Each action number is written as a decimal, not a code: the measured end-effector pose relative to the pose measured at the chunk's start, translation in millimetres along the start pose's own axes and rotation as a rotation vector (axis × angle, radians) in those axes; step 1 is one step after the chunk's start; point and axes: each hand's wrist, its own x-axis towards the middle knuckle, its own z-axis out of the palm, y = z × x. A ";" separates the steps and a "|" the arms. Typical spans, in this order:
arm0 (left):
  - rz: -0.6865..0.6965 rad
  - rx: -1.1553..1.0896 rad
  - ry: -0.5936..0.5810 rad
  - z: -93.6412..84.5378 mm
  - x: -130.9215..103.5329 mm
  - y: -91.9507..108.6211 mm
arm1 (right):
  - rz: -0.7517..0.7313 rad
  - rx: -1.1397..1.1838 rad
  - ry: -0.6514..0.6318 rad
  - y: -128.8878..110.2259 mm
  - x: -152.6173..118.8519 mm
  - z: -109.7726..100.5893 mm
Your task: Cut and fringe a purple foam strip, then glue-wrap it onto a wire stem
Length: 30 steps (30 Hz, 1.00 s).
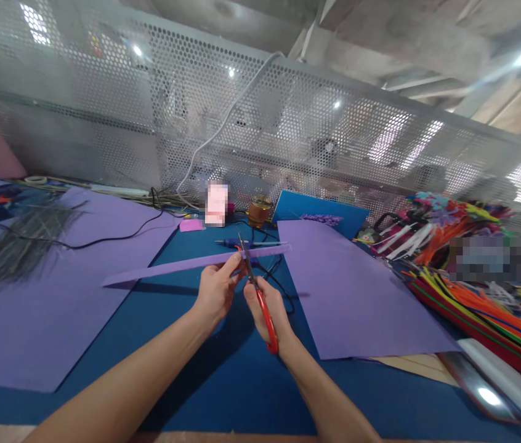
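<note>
A long, narrow purple strip (172,267) runs across the middle, raised above the blue table. My left hand (218,289) pinches it between thumb and fingers near its right part. My right hand (272,307) grips red-handled scissors (266,317), just right of my left hand. The scissor blades point up and away and cross the strip beside my left fingertips. Behind the strip lies a blue glue gun (228,243), partly hidden by the hands and blades.
Purple sheets (24,332) lie at left and right (357,295), with dark wire stems (24,240) on the left one. Colourful pipe cleaners (486,307) pile up at right. A brown jar (259,211) and a perforated metal screen (242,123) stand behind.
</note>
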 end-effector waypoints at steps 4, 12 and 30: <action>-0.005 0.002 0.008 0.7 0.1 0.4 | 0.011 0.011 0.007 -0.5 -0.1 0.5; 0.003 0.007 -0.002 -1.4 1.8 -1.3 | 0.019 0.006 -0.007 2.5 0.2 0.2; 0.063 0.110 -0.011 0.1 0.6 0.0 | -0.003 0.146 -0.120 6.9 0.6 -0.9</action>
